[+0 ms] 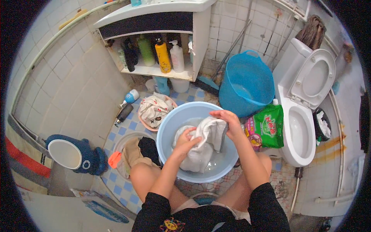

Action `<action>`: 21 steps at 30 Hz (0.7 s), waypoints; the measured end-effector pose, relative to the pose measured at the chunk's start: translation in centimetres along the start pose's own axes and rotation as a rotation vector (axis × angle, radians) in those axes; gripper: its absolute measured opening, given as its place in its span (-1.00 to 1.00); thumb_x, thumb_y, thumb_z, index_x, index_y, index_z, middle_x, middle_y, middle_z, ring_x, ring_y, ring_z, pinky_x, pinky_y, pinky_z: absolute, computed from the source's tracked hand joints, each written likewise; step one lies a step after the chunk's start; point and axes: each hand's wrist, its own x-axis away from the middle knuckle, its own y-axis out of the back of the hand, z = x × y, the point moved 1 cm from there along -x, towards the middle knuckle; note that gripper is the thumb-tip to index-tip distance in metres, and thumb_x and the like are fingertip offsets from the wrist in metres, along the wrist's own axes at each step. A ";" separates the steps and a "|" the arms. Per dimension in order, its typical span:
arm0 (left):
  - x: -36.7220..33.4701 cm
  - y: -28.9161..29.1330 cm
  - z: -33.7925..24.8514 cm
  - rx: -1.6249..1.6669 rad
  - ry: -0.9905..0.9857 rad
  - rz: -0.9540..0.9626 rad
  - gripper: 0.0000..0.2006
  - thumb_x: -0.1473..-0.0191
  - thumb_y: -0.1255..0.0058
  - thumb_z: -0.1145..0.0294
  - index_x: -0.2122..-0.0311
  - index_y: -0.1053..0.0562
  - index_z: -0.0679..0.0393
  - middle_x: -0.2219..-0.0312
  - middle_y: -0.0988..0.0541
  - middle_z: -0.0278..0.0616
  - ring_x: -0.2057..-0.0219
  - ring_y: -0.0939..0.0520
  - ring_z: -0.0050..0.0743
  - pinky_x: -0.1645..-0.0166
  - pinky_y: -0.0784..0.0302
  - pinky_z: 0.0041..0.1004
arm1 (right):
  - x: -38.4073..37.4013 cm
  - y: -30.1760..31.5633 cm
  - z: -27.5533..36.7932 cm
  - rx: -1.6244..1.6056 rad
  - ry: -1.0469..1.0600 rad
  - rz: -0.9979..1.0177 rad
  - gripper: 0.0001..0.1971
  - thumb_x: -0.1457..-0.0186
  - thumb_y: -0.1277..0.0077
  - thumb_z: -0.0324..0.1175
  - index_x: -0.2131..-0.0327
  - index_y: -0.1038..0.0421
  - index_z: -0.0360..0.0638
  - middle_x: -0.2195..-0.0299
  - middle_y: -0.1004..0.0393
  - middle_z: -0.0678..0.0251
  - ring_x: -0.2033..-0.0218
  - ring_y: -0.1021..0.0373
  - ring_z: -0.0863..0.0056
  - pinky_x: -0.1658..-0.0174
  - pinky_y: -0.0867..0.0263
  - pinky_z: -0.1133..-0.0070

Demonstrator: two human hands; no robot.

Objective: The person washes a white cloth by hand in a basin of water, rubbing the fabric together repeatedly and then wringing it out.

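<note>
A light blue basin (160, 135) holding water stands between my knees. In it lies a wet white garment (210, 133) with a dark grey edge, part of it lifted above the water and the rest spread low in the basin. My left hand (187, 143) has its fingers curled round a fold on the garment's left side. Higher up on the right, my right hand (228, 121) grips the garment beside its grey edge. The tips of some right fingers are hidden by the cloth.
Left of the basin are a pink-rimmed tub of patterned laundry (154, 110) and a tub with beige and black clothes (133, 154). A tall blue bucket (247, 83), a green detergent pouch (268, 125) and a toilet (299, 131) stand right. Shelved bottles (162, 58) are ahead.
</note>
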 end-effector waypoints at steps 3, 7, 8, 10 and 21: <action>-0.2 1.1 -1.6 -0.380 -0.567 -0.162 -0.65 0.08 0.03 0.47 0.10 -0.33 0.22 0.27 -0.46 -0.18 0.30 -0.47 -0.43 0.20 -0.36 -0.50 | 0.1 -0.8 0.9 0.271 0.049 -0.032 -0.77 0.10 0.00 -0.45 0.31 -0.39 -0.33 0.27 -0.43 0.21 0.24 -0.36 0.49 0.15 -0.27 0.56; 1.6 0.6 -4.1 -0.765 -0.748 -0.263 -0.68 0.09 0.06 0.47 0.14 -0.37 0.21 0.30 -0.45 -0.09 0.29 -0.46 -0.18 0.15 -0.33 -0.42 | 1.1 -3.0 2.2 0.919 0.459 0.026 -0.68 0.29 -0.17 -0.49 0.32 -0.42 -0.24 0.41 -0.45 0.28 0.34 -0.38 0.46 0.20 -0.28 0.60; 1.8 0.9 -4.2 -0.769 -0.735 -0.304 -0.70 0.10 0.07 0.48 0.16 -0.38 0.20 0.32 -0.44 -0.07 0.32 -0.46 -0.13 0.16 -0.33 -0.38 | 1.5 -4.0 2.5 1.159 0.697 0.058 -0.66 0.33 -0.21 -0.44 0.33 -0.44 -0.19 0.49 -0.46 0.31 0.41 -0.40 0.43 0.24 -0.29 0.61; 1.9 1.0 -4.5 -0.769 -0.725 -0.335 -0.71 0.10 0.08 0.49 0.17 -0.39 0.19 0.33 -0.42 -0.04 0.34 -0.45 -0.08 0.17 -0.33 -0.35 | 1.4 -3.3 1.9 1.179 0.677 0.075 -0.67 0.31 -0.20 -0.42 0.34 -0.44 -0.17 0.47 -0.42 0.27 0.41 -0.37 0.35 0.26 -0.28 0.60; 2.4 1.3 -4.7 -0.600 -0.643 -0.273 -0.78 0.11 0.07 0.48 0.27 -0.44 0.25 0.36 -0.47 -0.11 0.26 -0.48 -0.28 0.14 -0.32 -0.45 | 0.7 -2.9 -3.6 1.132 0.422 0.185 -0.75 0.19 -0.12 -0.28 0.38 -0.44 -0.18 0.50 -0.44 0.34 0.41 -0.36 0.46 0.28 -0.24 0.56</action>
